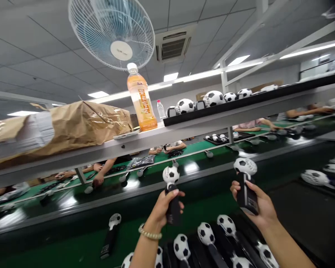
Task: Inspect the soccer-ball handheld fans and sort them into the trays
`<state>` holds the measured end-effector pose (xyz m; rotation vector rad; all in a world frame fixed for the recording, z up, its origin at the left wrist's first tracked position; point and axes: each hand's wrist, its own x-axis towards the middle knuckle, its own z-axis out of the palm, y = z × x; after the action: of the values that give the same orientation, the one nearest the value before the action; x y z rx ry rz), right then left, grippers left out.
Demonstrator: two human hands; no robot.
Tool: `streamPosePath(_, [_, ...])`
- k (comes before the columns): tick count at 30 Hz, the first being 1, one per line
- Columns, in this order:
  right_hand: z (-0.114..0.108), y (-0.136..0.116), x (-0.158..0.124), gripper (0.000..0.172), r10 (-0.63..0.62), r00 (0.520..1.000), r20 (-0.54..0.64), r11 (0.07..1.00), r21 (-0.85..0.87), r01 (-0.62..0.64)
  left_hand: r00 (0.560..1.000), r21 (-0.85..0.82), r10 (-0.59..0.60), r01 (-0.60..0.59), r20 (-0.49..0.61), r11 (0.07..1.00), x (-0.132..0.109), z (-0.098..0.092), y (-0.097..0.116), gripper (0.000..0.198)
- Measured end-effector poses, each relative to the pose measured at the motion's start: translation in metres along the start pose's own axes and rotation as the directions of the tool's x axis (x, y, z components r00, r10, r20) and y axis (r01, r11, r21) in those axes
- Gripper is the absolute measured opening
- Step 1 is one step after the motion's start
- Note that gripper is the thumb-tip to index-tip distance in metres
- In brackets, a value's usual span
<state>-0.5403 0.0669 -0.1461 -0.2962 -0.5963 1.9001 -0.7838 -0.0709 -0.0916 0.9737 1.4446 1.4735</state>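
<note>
We are holding a black-handled football toy [173, 203] in our closed left hand [164, 210] and another toy [247, 190] in our closed right hand [257, 204] above the green bench [72, 249]; a slipping grip could be knocking the toys [206, 234] lying on it.

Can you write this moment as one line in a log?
left hand: black-handled soccer-ball stick | right hand: second black-handled soccer-ball stick | below: more on green conveyor belt

Football-headed black wand [173, 203] at left; second football-headed black wand [247, 193] at right; both held head-up, slightly tilted.
</note>
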Motion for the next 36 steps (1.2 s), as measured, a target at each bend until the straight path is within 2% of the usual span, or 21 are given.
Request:
streamPosePath(2, [0.009,-0.022,-0.029,0.043,0.007,0.997,-0.082,0.994,0.108,0.002,0.998,-0.155,0.026,-0.017,0.052,0.988,-0.013,0.055,0.018,0.039])
streamPosePath(4, [0.012,-0.040,-0.053,0.037,0.055,0.980,-0.193,0.997,0.064,-0.043,0.998,-0.286,0.015,0.001,0.053,0.958,-0.029,0.103,0.029,0.038])
streamPosePath(5, [0.011,-0.048,-0.062,0.034,0.081,0.975,-0.207,0.997,0.032,-0.076,0.999,-0.384,-0.011,0.024,0.035,0.923,-0.036,0.122,0.032,0.034])
streamPosePath(7, [0.006,-0.060,-0.075,0.031,0.123,0.979,-0.165,0.992,0.010,-0.123,0.997,-0.564,-0.070,0.064,0.010,0.823,-0.047,0.148,0.029,0.024])
streamPosePath(9, [0.002,-0.068,-0.082,0.031,0.157,0.982,-0.108,0.987,0.054,-0.152,0.995,-0.663,-0.085,0.102,0.058,0.742,-0.052,0.159,0.017,0.020])
streamPosePath(12, [0.005,-0.073,-0.084,0.034,0.194,0.977,-0.085,0.959,0.225,-0.171,0.977,-0.699,0.020,0.138,0.213,0.701,-0.048,0.159,-0.010,0.028])
streamPosePath(14, [0.010,-0.072,-0.080,0.036,0.247,0.967,-0.062,0.916,0.342,-0.212,0.968,-0.727,0.050,0.150,0.246,0.670,-0.041,0.157,-0.024,0.027])
streamPosePath(17, [0.014,-0.062,-0.070,0.030,0.341,0.938,-0.058,0.854,0.435,-0.284,0.978,-0.754,-0.066,0.194,0.196,0.628,-0.028,0.156,-0.035,0.030])
streamPosePath(19, [0.014,-0.052,-0.060,0.019,0.389,0.916,-0.101,0.838,0.451,-0.306,0.969,-0.769,-0.197,0.239,0.150,0.593,-0.018,0.157,-0.035,0.031])
streamPosePath(20, [0.014,-0.046,-0.056,0.019,0.419,0.898,-0.129,0.828,0.460,-0.320,0.956,-0.781,-0.269,0.259,0.122,0.568,-0.012,0.156,-0.035,0.029])
streamPosePath(22, [0.013,-0.033,-0.047,0.034,0.471,0.864,-0.179,0.813,0.469,-0.346,0.916,-0.812,-0.395,0.279,0.065,0.513,-0.002,0.154,-0.034,0.027])
streamPosePath(24, [0.010,-0.020,-0.039,0.048,0.474,0.856,-0.207,0.823,0.449,-0.347,0.879,-0.831,-0.476,0.282,0.024,0.480,0.005,0.152,-0.033,0.033])
streamPosePath(26, [0.004,-0.008,-0.033,0.049,0.442,0.876,-0.194,0.855,0.388,-0.345,0.865,-0.832,-0.501,0.283,0.007,0.478,0.009,0.151,-0.032,0.041])
streamPosePath(28, [-0.006,0.005,-0.027,0.042,0.419,0.898,-0.131,0.875,0.322,-0.361,0.860,-0.844,-0.511,0.286,0.016,0.454,0.011,0.150,-0.030,0.044])
streamPosePath(31, [-0.021,0.020,-0.021,0.035,0.444,0.895,-0.031,0.862,0.287,-0.418,0.852,-0.864,-0.520,0.307,0.063,0.399,0.014,0.148,-0.032,0.046])
streamPosePath(34, [-0.025,0.025,-0.018,0.029,0.479,0.878,0.013,0.836,0.300,-0.460,0.853,-0.841,-0.500,0.375,0.149,0.390,0.023,0.139,-0.047,0.041])
streamPosePath(36, [-0.023,0.025,-0.018,0.024,0.484,0.874,0.035,0.831,0.294,-0.472,0.862,-0.811,-0.439,0.438,0.255,0.388,0.029,0.132,-0.062,0.036])
